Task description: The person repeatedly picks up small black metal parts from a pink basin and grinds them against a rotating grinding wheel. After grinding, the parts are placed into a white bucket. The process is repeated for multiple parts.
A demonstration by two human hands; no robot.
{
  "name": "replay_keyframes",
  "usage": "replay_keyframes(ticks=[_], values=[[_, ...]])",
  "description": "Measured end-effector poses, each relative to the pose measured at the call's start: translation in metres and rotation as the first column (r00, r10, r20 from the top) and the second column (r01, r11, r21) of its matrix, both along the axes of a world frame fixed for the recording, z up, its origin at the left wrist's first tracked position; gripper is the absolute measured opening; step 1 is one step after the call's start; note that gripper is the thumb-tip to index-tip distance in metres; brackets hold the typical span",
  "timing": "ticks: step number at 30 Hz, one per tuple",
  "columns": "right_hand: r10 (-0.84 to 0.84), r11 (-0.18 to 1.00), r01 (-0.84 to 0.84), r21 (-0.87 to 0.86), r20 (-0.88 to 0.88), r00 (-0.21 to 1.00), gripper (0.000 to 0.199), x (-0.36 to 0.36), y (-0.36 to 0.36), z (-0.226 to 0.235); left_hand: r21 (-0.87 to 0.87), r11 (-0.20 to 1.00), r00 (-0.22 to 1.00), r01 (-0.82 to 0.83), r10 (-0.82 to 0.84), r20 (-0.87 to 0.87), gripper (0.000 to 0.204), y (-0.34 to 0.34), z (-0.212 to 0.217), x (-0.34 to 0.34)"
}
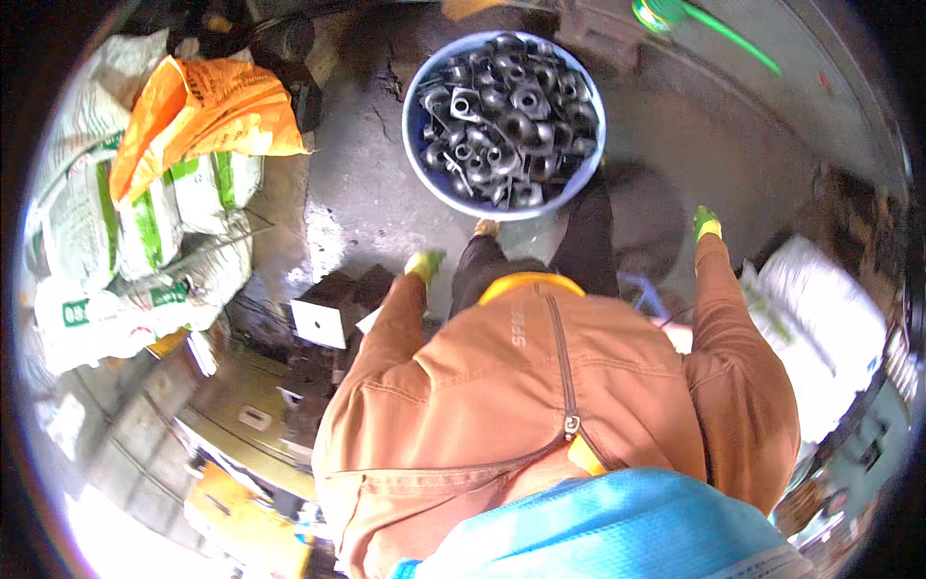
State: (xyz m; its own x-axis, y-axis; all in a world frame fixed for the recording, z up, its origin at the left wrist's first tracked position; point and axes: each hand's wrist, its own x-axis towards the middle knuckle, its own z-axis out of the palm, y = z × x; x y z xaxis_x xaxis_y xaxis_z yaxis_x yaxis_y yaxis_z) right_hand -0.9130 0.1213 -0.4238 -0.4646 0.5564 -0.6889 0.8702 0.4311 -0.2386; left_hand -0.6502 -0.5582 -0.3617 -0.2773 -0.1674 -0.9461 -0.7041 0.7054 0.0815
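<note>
A round blue tub (409, 145) with a pale rim stands on the floor in front of my feet. It is heaped with black moulded parts (529, 100), which have square flanges and round, hollow necks. Both my hands wear yellow-green gloves and hang apart from the tub. My left hand (424, 263) is low beside my left leg, near dark stacked blocks with a white square plate (318, 323); its fingers look loosely extended, with nothing visible in them. Out to the side, my right hand (708, 223) hangs over the floor, fingers pointing away and holding nothing I can see.
White and green sacks (145, 227) are piled at the left, with an orange bag (207, 111) on top. More white sacks (820, 318) lie at the right. A tan cabinet (241, 425) stands at lower left. A bright green strip (738, 43) is at the far right.
</note>
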Motion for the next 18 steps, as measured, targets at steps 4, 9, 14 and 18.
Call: replay_keyframes(ticks=[4,9,14,18], values=[[-0.486,0.827,0.489,-0.277,0.086,0.870,0.041,0.204,-0.029,-0.003,0.277,0.782,0.663,-0.558,0.621,-0.418,0.036,-0.087,0.026,-0.070],[-0.474,0.517,0.549,-0.657,0.315,0.823,0.036,0.390,-0.153,-0.024,0.376,0.770,0.628,-0.516,0.638,-0.444,0.038,-0.168,0.064,-0.112],[-0.403,0.466,0.408,-0.785,0.222,0.888,0.036,0.493,-0.250,-0.020,0.080,0.929,0.853,-0.361,0.364,-0.374,0.035,-0.159,0.028,-0.099],[-0.875,0.040,0.441,-0.897,0.182,0.449,0.039,0.586,-0.260,0.029,0.115,0.980,0.985,-0.162,0.168,-0.047,0.025,-0.057,0.006,-0.072]])
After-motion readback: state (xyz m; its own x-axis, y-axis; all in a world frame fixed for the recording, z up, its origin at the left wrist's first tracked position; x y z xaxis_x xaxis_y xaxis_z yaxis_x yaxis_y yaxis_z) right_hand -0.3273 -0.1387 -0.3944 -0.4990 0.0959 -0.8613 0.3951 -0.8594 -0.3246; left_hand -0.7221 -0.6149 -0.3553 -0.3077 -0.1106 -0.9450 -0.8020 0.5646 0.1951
